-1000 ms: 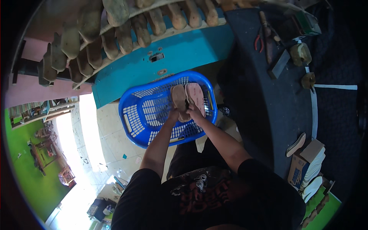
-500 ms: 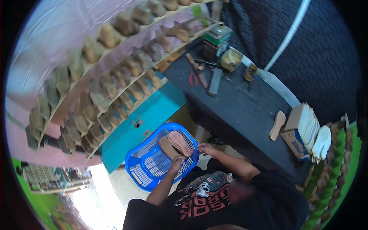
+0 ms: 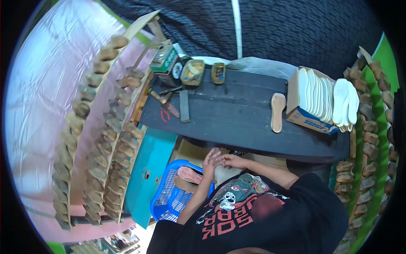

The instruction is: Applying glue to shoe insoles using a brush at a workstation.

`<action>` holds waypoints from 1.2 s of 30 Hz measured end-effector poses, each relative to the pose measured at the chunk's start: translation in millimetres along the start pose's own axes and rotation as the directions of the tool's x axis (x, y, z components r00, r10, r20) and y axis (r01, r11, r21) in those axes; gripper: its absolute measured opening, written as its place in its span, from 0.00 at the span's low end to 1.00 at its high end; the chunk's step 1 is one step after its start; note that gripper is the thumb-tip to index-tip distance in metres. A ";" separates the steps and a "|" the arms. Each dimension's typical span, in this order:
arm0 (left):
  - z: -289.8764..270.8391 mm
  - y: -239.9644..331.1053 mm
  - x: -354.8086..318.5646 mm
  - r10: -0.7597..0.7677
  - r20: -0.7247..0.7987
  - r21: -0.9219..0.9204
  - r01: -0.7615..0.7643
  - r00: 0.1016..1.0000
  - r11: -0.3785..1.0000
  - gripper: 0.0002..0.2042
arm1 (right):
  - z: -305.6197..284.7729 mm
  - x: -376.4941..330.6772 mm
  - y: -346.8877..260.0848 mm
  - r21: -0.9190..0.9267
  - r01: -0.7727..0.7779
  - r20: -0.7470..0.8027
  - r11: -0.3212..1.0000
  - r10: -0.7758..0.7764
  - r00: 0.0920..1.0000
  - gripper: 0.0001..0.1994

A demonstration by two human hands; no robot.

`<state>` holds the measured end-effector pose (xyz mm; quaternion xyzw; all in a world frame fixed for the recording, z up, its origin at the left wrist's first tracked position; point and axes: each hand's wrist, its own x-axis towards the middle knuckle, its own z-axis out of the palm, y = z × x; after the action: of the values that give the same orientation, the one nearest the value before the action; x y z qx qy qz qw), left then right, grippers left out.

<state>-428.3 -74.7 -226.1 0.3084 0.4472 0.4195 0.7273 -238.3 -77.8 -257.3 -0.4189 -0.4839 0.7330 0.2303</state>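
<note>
My left hand [image 3: 209, 164] is raised in front of my body, its fingers stretched out, just right of a blue plastic basket [image 3: 157, 195]. My right hand [image 3: 232, 161] meets it from the right, fingers reaching toward the left hand's fingers. No object shows in either hand, though the overlapping fingers hide part of the palms. Inside the basket lie pink shoe soles [image 3: 188, 173] and a brown sole [image 3: 183, 185], partly covered by my left forearm.
A dark-topped table [image 3: 237, 110] stands ahead, bearing a tan sole [image 3: 277, 111], a box [image 3: 312, 121] of white insoles, red pliers [image 3: 164, 116], a grey block [image 3: 184, 106], a tin [image 3: 166, 61] and a tub [image 3: 193, 73]. Racks of wooden shoe lasts [image 3: 98, 168] flank it.
The view has swung right toward the table. My hands have left the basket's soles and rim and come together in front of me; the soles stay in the basket.
</note>
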 end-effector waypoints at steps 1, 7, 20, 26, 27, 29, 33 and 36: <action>12.4 3.1 7.4 0.032 0.000 0.039 -0.032 0.999 0.999 0.25 | -10.1 -2.5 -12.0 0.015 0.002 -0.012 1.000 -0.002 1.000 0.19; 85.6 17.9 41.1 0.025 0.092 0.005 -0.025 0.995 1.000 0.23 | -66.5 -40.0 -57.0 0.220 0.265 -0.052 0.939 -0.260 0.964 0.20; 114.9 20.6 70.5 -0.059 0.052 0.126 0.052 0.997 0.991 0.21 | -108.3 -32.7 -66.3 0.311 0.162 -0.086 0.936 -0.142 0.986 0.13; 105.2 56.5 106.1 -0.153 -0.001 0.106 0.153 0.988 0.983 0.18 | -113.8 3.2 -86.2 0.297 0.155 -0.173 0.942 -0.106 0.979 0.13; 103.6 63.1 115.2 -0.161 0.001 0.097 0.161 0.987 0.982 0.18 | -119.1 11.3 -92.3 0.281 0.148 -0.195 0.948 -0.095 0.976 0.14; 100.6 74.4 133.8 -0.170 0.012 0.106 0.168 0.985 0.980 0.19 | -129.2 27.5 -106.6 0.253 0.151 -0.263 0.956 -0.082 0.961 0.15; 95.7 109.9 190.0 -0.145 0.115 0.145 0.128 0.983 0.981 0.23 | -168.7 73.9 -128.3 0.174 0.250 -0.389 0.952 -0.167 0.906 0.16; 85.8 135.3 230.0 -0.120 0.180 0.186 0.086 0.976 0.979 0.23 | -194.5 105.2 -149.8 0.035 0.176 -0.449 0.984 -0.141 0.882 0.16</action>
<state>-338.5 184.7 -169.5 0.3869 0.4267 0.3082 0.7572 -142.7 164.6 -198.4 -0.5252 -0.4234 0.6143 0.4093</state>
